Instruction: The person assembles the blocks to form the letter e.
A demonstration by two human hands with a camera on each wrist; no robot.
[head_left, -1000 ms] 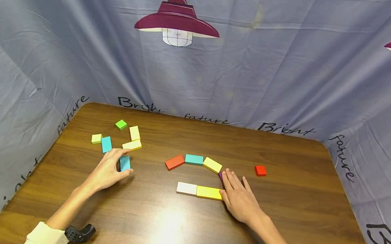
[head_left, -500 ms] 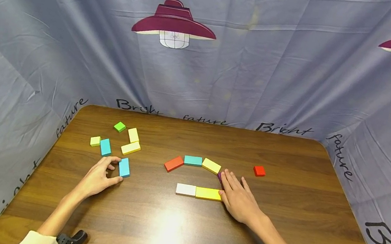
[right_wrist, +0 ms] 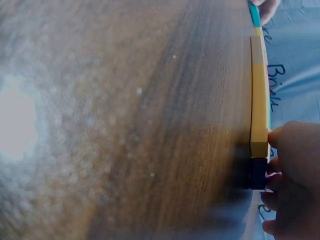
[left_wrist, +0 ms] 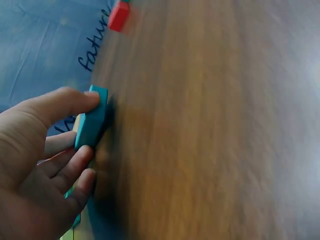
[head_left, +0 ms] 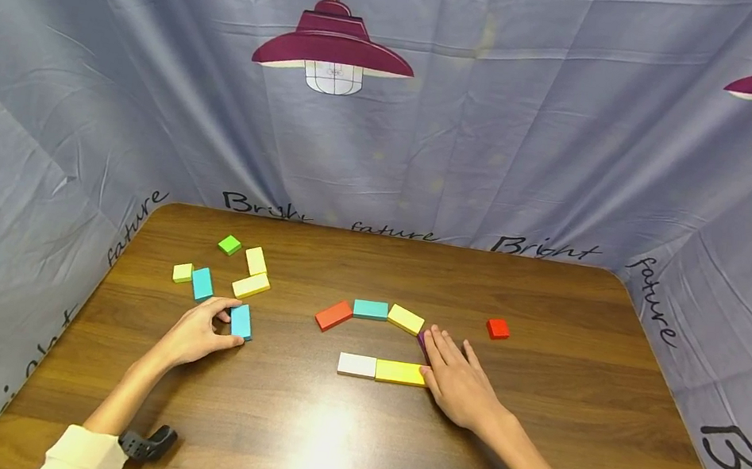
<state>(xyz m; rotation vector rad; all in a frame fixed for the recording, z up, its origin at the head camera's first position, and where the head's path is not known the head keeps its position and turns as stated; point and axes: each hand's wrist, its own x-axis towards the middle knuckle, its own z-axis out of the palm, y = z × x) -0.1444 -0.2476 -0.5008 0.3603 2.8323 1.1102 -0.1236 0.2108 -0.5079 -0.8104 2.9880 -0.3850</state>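
Observation:
My left hand point(head_left: 196, 333) pinches a blue rectangular block point(head_left: 241, 321) at the left of the table, thumb at its near end and fingertips at the far end. In the left wrist view the same blue block point(left_wrist: 92, 122) looks tilted above the wood. My right hand point(head_left: 463, 383) lies with straight fingers over the right end of a long yellow block point(head_left: 398, 372) and beside a mostly hidden purple block point(head_left: 422, 340). A white block point(head_left: 356, 365) abuts the yellow one. From the right wrist, a dark block point(right_wrist: 258, 174) shows at the yellow block's end, by my fingers.
Above the white-yellow row, an orange-red block point(head_left: 334, 315), a teal block point(head_left: 370, 310) and a pale yellow block point(head_left: 406, 320) form an arc. A red block point(head_left: 497, 329) lies right. Several loose blocks, including another blue one point(head_left: 202, 285), lie at the left rear.
My left hand drew back slightly to the left, then came forward again and closed its thumb and fingers on the blue block. My right hand stays in place; the head view shifted slightly.

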